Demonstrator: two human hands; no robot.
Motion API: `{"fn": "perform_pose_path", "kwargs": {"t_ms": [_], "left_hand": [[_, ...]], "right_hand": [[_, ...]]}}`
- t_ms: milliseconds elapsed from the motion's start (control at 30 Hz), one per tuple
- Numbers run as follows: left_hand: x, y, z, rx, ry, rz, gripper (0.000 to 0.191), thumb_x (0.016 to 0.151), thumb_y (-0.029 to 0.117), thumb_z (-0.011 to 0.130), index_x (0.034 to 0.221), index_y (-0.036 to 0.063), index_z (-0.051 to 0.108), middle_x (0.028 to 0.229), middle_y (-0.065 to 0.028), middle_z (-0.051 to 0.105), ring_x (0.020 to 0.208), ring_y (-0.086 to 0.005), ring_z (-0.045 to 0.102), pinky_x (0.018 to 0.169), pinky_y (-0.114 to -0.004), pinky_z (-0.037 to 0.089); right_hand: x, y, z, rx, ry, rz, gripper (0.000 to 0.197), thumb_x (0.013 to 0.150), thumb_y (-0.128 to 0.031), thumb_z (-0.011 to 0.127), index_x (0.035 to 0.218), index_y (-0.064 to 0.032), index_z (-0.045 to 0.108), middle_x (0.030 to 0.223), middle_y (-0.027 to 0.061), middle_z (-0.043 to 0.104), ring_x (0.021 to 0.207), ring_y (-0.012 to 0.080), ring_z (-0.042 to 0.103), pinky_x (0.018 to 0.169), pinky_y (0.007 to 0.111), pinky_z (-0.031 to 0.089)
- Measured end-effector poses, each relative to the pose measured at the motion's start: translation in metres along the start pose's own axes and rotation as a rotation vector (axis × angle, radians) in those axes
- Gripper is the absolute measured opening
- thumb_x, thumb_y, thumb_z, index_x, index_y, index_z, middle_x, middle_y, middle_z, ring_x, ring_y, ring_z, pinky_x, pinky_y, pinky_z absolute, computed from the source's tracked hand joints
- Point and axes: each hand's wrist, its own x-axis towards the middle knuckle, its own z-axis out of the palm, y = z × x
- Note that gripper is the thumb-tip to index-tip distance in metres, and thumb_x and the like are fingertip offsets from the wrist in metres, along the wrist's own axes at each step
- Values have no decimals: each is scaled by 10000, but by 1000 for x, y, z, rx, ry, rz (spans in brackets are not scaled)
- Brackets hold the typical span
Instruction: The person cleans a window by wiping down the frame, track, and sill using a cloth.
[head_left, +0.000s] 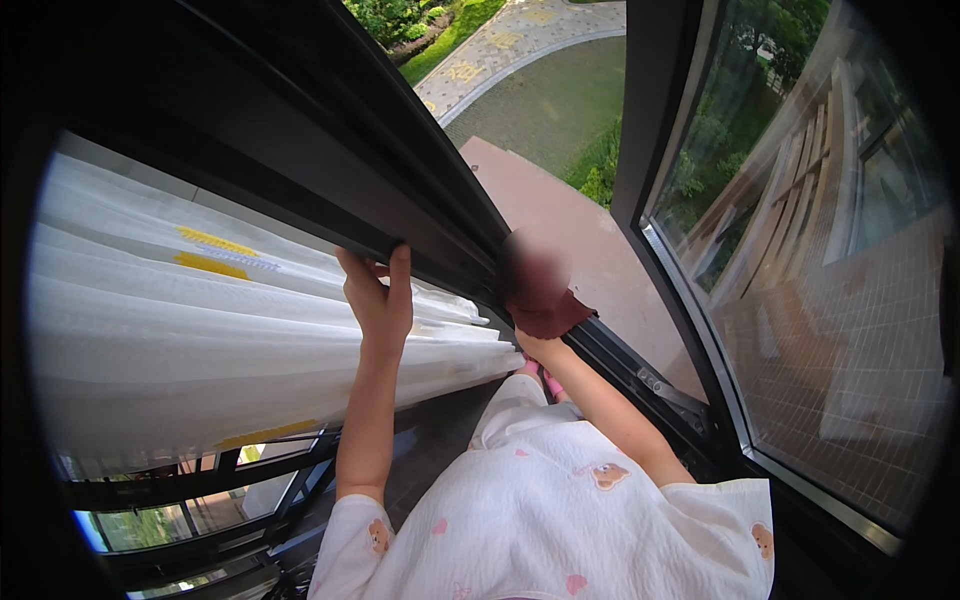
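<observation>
My left hand (379, 292) grips the lower edge of a dark window frame (300, 187), thumb and fingers on the edge. My right hand (535, 343) lies at a dark red cloth (551, 315) on the black window sill track (619, 356); the cloth covers most of the fingers. Above the cloth a blurred dark round patch hides detail. Beside my left arm hangs a white sheer curtain (247, 337) with yellow marks. To the right, a glass window sash (795, 247) stands swung outward in its dark frame, with a metal hinge arm (660, 386) near the track.
Beyond the window opening, far below, lie a pinkish ledge (570, 240), a paved path (517, 37) and green shrubs (600, 180). My feet in pink footwear (553, 384) stand close to the sill. Dark frames with reflective panes (142, 529) are at the lower left.
</observation>
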Motion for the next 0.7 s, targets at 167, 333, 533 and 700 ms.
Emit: {"fn": "perform_pose_path", "kwargs": {"t_ms": [167,333,533,700], "left_hand": [[2,3,5,-18,-16,-3,422,794,164,550,1103,-10,322,803,-126,560,696,-163,556,584,-238,462],[1,1,2,1,1,37,438,795,161,548,1122,-11,314,802,-118,557,698,-155,555,605,-236,456],[1,0,5,29,-17,43,519,837,311,498,1222,39,280,746,-9,452,636,-82,368,602,-200,333],[0,-2,5,7,-3,69,507,836,300,503,1215,37,291,775,-4,435,649,-79,349,600,-196,322]], "right_hand": [[3,28,25,68,174,-31,339,626,96,426,910,-57,530,773,82,544,694,257,525,605,317,412],[11,32,10,334,-198,504,393,644,130,367,961,-32,533,812,14,544,786,117,492,734,205,361],[-1,28,8,600,-7,307,288,512,99,354,748,-20,468,699,45,474,688,117,434,633,172,299],[-2,9,8,243,50,-34,194,494,81,407,659,-13,443,629,135,412,629,270,412,563,248,328]]}}
